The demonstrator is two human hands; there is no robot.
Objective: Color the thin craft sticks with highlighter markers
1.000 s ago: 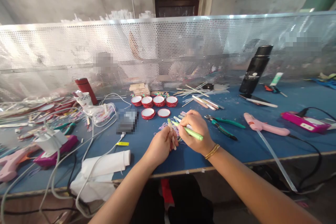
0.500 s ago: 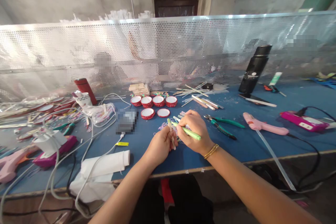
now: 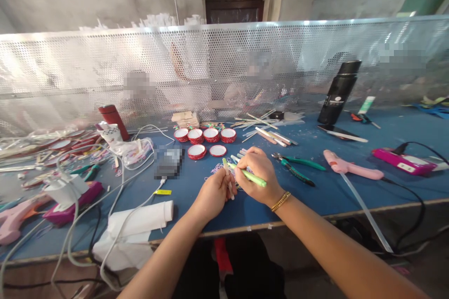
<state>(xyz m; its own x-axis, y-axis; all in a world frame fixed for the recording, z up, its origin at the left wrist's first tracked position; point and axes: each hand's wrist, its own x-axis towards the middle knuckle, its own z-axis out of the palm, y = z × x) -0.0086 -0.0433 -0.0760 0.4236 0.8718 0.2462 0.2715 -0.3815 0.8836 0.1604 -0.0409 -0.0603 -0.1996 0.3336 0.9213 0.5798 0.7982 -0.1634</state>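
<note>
My left hand (image 3: 218,188) is closed round a thin pale stick (image 3: 230,188) whose upper end is green. In my right hand (image 3: 258,170) I grip a light green marker (image 3: 255,177) like a pen, its tip up against the stick's green end. Small pastel rubber bands (image 3: 218,167) lie on the table just behind my hands, partly hidden by them. Beyond sit several round red-rimmed white pieces (image 3: 218,150), some in stacks. Several markers (image 3: 272,136) and a loose heap of thin sticks (image 3: 245,123) lie farther back.
Right of my hands are green-handled pliers (image 3: 298,168), a pink glue gun (image 3: 352,166) and a black bottle (image 3: 338,96). To the left lie a blurred dark phone (image 3: 169,162), a white roll (image 3: 142,218) and tangled cables (image 3: 122,187). A perforated metal screen (image 3: 217,65) stands behind.
Almost nothing differs. Both hands hold the stick and the marker in the same place, and the whole view has shifted very slightly.
</note>
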